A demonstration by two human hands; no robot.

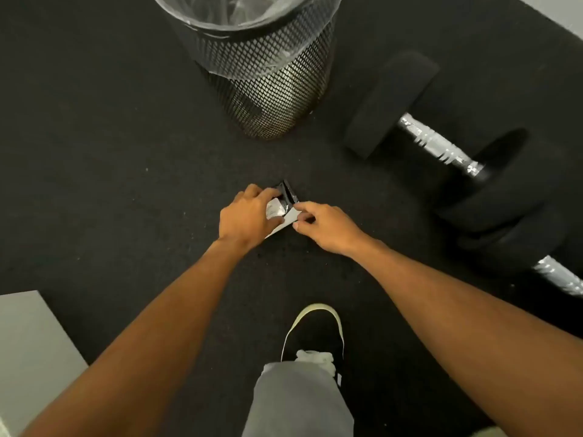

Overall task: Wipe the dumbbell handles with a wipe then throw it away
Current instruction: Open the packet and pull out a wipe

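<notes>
Floor (94, 137): black speckled rubber matting, filling almost the whole view.
Grey block (28, 351): pale and flat-topped, at the floor's near left corner.
Shoe (315, 332): black with a pale toe rim, mid near edge.
Trouser leg (296, 402): grey, bunched over the shoe.
Pale strip (555, 11): far right corner.

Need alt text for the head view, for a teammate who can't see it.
The left hand and right hand pinch a small wipe packet between them over the black floor. A lined mesh bin stands beyond them; a black dumbbell with a silver handle lies to the right.
</notes>
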